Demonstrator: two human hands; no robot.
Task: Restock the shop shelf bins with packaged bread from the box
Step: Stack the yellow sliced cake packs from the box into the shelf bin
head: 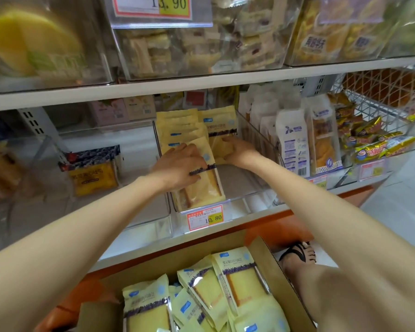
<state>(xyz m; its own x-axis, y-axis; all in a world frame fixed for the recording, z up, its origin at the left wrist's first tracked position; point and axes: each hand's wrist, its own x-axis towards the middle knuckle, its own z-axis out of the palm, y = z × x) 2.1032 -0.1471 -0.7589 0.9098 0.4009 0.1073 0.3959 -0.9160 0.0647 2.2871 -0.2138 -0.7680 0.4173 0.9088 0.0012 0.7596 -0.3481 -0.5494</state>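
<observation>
Two hands reach into one clear bin [249, 200] on the middle shelf [139, 238]. In it stand two rows of yellow bread packs [177, 125]. About five overlap on the left, so the exact number is hard to tell, and one or two are on the right. In the cardboard box [271, 255] below lie about seven more, several cut off by the frame edge. The left hand [177, 164], palm down, grips the front pack [201, 190], thumb on its purple band. The right hand [235, 149] holds the right-row pack [219, 130] low; its fingertips are hidden.

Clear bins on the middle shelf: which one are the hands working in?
The bin with the 10.80 tag; left hand and right hand touch its pale-yellow packs.
</observation>
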